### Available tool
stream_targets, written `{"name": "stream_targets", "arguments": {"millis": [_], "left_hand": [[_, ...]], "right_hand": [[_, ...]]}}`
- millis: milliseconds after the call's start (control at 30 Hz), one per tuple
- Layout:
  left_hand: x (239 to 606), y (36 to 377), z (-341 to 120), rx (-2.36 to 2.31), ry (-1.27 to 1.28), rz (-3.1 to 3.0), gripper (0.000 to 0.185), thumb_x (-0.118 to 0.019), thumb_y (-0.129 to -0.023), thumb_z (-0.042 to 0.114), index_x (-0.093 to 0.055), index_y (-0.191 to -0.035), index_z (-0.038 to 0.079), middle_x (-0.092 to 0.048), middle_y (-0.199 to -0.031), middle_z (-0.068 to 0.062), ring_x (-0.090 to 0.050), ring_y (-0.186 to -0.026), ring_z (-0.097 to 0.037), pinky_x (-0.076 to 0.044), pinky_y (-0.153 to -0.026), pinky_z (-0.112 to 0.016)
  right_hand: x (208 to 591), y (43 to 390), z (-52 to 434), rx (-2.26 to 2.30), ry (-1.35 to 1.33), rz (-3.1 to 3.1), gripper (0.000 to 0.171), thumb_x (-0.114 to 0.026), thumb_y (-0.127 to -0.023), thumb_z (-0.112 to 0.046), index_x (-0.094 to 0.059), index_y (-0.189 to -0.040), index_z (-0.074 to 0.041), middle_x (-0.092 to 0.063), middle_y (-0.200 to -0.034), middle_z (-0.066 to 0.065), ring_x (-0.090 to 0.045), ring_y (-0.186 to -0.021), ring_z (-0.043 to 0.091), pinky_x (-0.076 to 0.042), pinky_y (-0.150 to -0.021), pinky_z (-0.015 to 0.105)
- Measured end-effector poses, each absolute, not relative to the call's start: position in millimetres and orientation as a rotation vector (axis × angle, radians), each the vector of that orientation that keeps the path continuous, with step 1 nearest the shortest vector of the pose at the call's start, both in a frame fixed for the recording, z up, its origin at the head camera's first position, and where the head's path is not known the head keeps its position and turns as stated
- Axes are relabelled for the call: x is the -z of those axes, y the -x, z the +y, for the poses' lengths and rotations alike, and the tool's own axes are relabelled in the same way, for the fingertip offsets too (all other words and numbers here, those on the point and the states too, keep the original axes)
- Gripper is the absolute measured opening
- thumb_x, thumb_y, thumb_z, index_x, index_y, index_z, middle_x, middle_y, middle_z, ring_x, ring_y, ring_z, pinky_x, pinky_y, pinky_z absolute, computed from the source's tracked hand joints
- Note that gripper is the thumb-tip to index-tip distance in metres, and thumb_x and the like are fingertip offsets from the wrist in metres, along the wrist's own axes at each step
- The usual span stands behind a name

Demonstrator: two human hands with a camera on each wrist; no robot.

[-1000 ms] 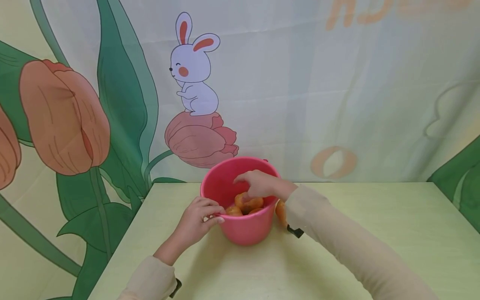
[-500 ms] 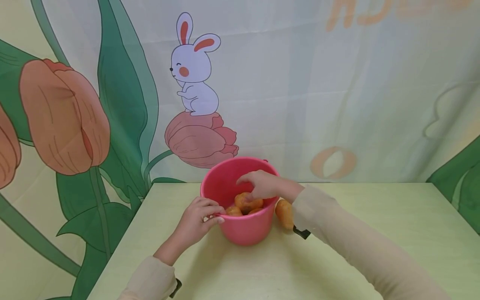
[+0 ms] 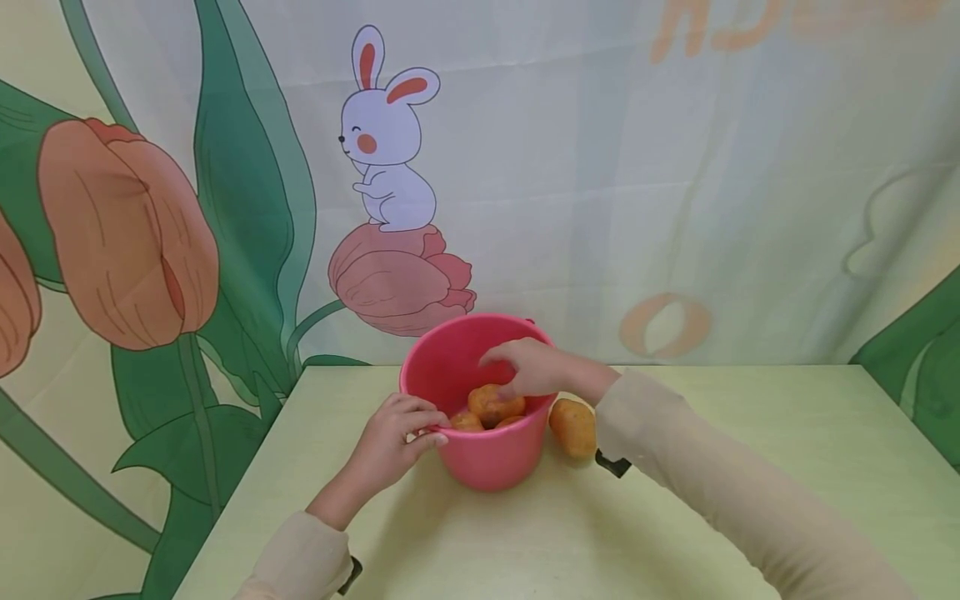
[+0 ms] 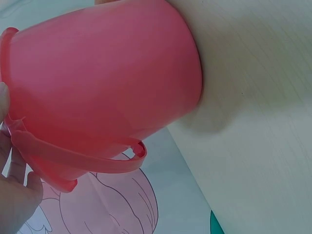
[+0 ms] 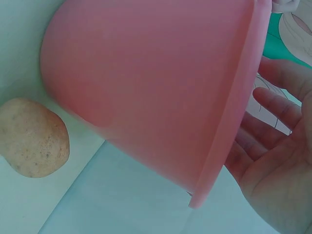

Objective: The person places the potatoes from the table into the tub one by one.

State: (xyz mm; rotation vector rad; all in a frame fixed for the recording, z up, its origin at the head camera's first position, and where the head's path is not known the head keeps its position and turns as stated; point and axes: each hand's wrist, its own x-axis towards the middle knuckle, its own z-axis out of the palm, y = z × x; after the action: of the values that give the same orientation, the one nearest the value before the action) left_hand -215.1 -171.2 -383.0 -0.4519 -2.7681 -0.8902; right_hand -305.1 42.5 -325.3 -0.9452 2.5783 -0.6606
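Observation:
A pink bucket (image 3: 491,462) stands on the table with several potatoes inside, one potato (image 3: 492,403) lying on top of the others. My left hand (image 3: 393,442) pinches the bucket's near left rim, thumb outside. In the left wrist view the bucket's handle (image 4: 87,158) hangs down along its side. My right hand (image 3: 536,367) reaches over the right rim into the bucket's mouth, close above the top potato. Its fingers (image 5: 270,107) are spread and loosely bent in the right wrist view, with nothing between them. Another potato (image 3: 572,429) lies outside, just right of the bucket.
The pale table (image 3: 675,500) extends to both sides of the bucket. Close behind it hangs a cloth backdrop (image 3: 540,208) printed with a rabbit and tulips. Both arms wear beige sleeves (image 3: 697,450) with dark bands at the wrists.
My right hand has drawn slightly to the right, away from the top potato, and its sleeve uncovers more of the potato outside. My left hand stays on the rim.

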Motion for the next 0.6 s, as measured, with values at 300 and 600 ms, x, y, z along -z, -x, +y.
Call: {"name": "stream_targets", "arguments": {"millis": [300,600], "left_hand": [[383,216,-172,0.876,0.460,-2.760,0.025,-0.074,-0.069,0.020,-0.070,-0.094,0.020,-0.061,-0.097,0.003,-0.047,-0.099,-0.015,-0.053,-0.069,-0.028],[382,215,-171,0.904,0.440,-2.768,0.025,-0.074,-0.069,0.019,-0.069,-0.093,0.021,-0.060,-0.097,0.003,-0.047,-0.099,-0.015,-0.053,-0.069,-0.029]], "right_hand": [[322,305,49,0.692,0.955,2.565,0.051,-0.071,-0.073,-0.014,-0.053,-0.120,-0.011,-0.053,-0.120,0.005,-0.049,-0.109,0.022,-0.052,-0.074,0.030],[320,304,60,0.712,0.981,2.558,0.048,-0.068,-0.075,-0.014,-0.052,-0.121,-0.011,-0.051,-0.122,0.006,-0.048,-0.110,0.026,-0.052,-0.076,0.031]]}}
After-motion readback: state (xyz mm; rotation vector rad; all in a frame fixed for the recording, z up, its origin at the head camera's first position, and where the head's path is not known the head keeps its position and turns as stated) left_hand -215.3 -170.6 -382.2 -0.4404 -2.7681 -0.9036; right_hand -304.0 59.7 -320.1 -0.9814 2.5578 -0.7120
